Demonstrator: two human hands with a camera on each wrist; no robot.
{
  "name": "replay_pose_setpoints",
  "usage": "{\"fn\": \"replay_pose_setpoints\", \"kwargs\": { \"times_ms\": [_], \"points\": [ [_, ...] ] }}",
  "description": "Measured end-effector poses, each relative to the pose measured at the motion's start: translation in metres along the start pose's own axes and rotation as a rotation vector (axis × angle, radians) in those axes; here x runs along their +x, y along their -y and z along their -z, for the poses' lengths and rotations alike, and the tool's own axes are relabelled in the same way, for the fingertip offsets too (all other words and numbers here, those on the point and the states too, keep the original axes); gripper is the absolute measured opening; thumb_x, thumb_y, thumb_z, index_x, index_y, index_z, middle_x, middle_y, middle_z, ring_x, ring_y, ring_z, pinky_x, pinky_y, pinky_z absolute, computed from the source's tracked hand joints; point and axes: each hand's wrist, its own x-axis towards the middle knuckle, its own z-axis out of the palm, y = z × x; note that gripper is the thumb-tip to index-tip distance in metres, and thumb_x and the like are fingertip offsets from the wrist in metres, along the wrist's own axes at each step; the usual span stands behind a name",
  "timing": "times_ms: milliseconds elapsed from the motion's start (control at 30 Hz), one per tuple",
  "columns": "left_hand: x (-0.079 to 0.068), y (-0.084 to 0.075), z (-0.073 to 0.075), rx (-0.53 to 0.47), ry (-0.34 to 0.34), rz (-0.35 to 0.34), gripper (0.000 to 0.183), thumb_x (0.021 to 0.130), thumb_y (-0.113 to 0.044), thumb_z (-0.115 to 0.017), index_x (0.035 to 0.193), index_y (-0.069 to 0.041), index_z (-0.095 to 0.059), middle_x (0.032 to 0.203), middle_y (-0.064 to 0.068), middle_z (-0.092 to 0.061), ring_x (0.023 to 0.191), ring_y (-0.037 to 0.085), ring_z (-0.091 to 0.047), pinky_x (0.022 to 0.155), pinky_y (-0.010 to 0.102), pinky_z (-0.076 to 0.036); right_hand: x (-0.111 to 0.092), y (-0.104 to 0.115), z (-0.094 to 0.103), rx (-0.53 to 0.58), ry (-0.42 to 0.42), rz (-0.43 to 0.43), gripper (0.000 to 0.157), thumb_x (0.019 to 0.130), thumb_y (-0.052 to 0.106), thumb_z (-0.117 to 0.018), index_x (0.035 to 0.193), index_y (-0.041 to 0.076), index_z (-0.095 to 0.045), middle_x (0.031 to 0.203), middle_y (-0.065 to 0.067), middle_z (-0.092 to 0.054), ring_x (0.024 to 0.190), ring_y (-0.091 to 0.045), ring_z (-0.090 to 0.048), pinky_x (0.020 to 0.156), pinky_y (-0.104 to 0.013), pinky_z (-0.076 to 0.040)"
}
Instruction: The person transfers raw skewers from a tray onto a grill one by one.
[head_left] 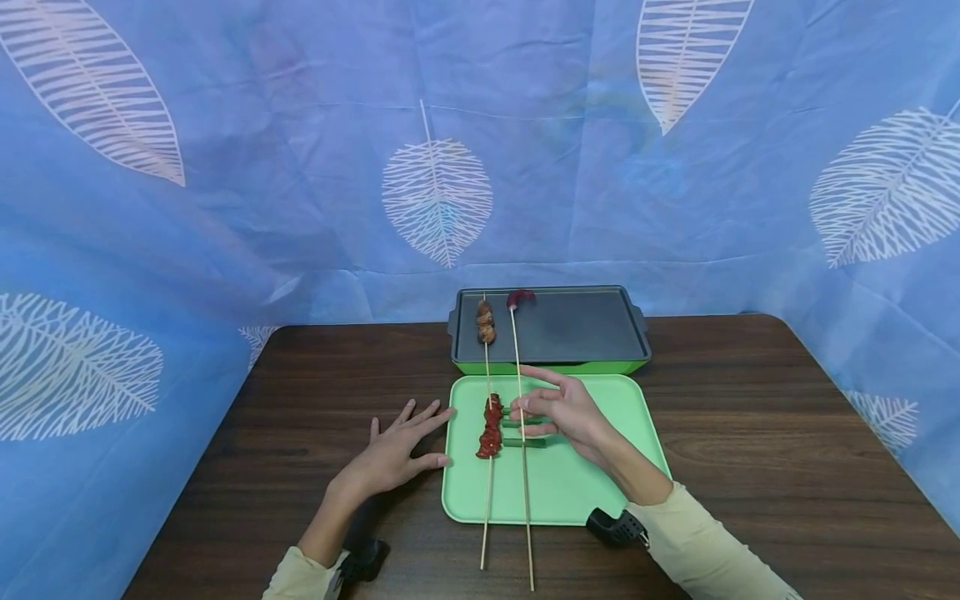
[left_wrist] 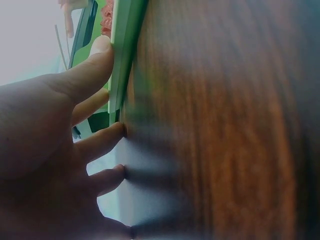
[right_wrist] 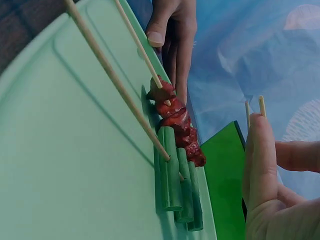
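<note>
Two skewers (head_left: 491, 427) over tray (head_left: 562, 492): likely positioning one; next wants level lowering. Right hand (head_left: 568, 410) at stick (whether pinching, can't tell); left hand (head_left: 393, 457) spread.

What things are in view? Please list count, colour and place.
table: one, brown, underneath
tray: one, light green, on table
pan: one, grey and green, behind tray
skewers: at least two, pale, over tray
food row: one, red, tray's left
food rods: three, green, on tray
food cluster: one, brown, over pan
curled piece: one, dark red, over pan
cloth: count unclear, blue-white, behind table
wrist devices: two, black, foreground
sleeves: two, cream, foreground
left grip: one, at tray's left
right grip: one, at skewers, hold unclear
</note>
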Motion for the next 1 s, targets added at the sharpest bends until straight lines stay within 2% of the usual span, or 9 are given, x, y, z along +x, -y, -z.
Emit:
{"fn": "replay_pose_setpoints", "kwargs": {
  "times_ms": [200,333,500,633,767,900,1000],
  "points": [
    [0.002,-0.003,0.0,0.002,0.01,0.012,0.073,0.098,-0.046,-0.066,0.162,-0.028,-0.036,0.169,0.008,-0.024,0.155,0.042,-0.007,0.105,0.084,0.004,0.004,0.0,0.003,-0.018,-0.003,0.011,0.063,0.1,0.0,-0.062,0.158,0.007,-0.039,0.119,-0.031,-0.067,0.102,-0.032,-0.073,0.082,-0.043,-0.061],
    [0.003,-0.004,-0.001,0.007,0.01,0.009,0.073,0.098,-0.046,-0.066,0.162,-0.027,-0.037,0.169,0.009,-0.025,0.155,0.043,-0.008,0.105,0.085,0.003,0.005,0.0,0.005,-0.026,0.001,0.009,0.062,0.101,0.001,-0.061,0.159,0.007,-0.038,0.124,-0.032,-0.065,0.104,-0.034,-0.072,0.082,-0.043,-0.061],
    [0.004,-0.004,-0.001,0.017,0.01,0.01,0.072,0.099,-0.047,-0.065,0.162,-0.028,-0.037,0.169,0.009,-0.025,0.155,0.043,-0.008,0.105,0.085,0.002,0.0,-0.001,0.009,-0.074,-0.012,0.042,0.058,0.104,0.006,-0.059,0.158,0.007,-0.039,0.129,-0.033,-0.062,0.114,-0.039,-0.067,0.088,-0.047,-0.059],
    [0.003,-0.005,0.0,0.018,0.009,0.007,0.072,0.098,-0.046,-0.066,0.162,-0.027,-0.037,0.168,0.01,-0.025,0.155,0.044,-0.008,0.104,0.085,0.002,-0.013,0.001,0.013,-0.147,-0.051,0.105,0.053,0.106,0.01,-0.057,0.157,0.006,-0.042,0.13,-0.031,-0.06,0.119,-0.043,-0.061,0.094,-0.051,-0.056],
    [0.002,-0.004,0.002,0.015,0.001,0.003,0.072,0.098,-0.044,-0.067,0.161,-0.025,-0.038,0.168,0.011,-0.026,0.154,0.045,-0.009,0.103,0.086,0.002,-0.031,0.004,0.017,-0.199,-0.057,0.127,0.05,0.107,0.012,-0.056,0.155,0.006,-0.043,0.134,-0.032,-0.057,0.122,-0.047,-0.058,0.093,-0.046,-0.057],
    [0.001,-0.003,0.002,0.011,0.007,0.004,0.072,0.098,-0.046,-0.066,0.162,-0.026,-0.037,0.168,0.011,-0.026,0.155,0.045,-0.008,0.103,0.086,0.003,-0.052,0.007,0.018,-0.251,-0.055,0.139,0.048,0.107,0.013,-0.057,0.153,0.008,-0.046,0.133,-0.03,-0.059,0.121,-0.045,-0.059,0.093,-0.044,-0.057],
    [0.001,-0.003,0.002,0.008,0.013,0.004,0.073,0.098,-0.046,-0.066,0.162,-0.025,-0.037,0.168,0.011,-0.025,0.154,0.045,-0.008,0.103,0.086,0.003,-0.068,0.007,0.02,-0.309,-0.052,0.181,0.046,0.106,0.013,-0.059,0.151,0.007,-0.049,0.131,-0.028,-0.06,0.121,-0.043,-0.061,0.095,-0.045,-0.055]
  ]
}}
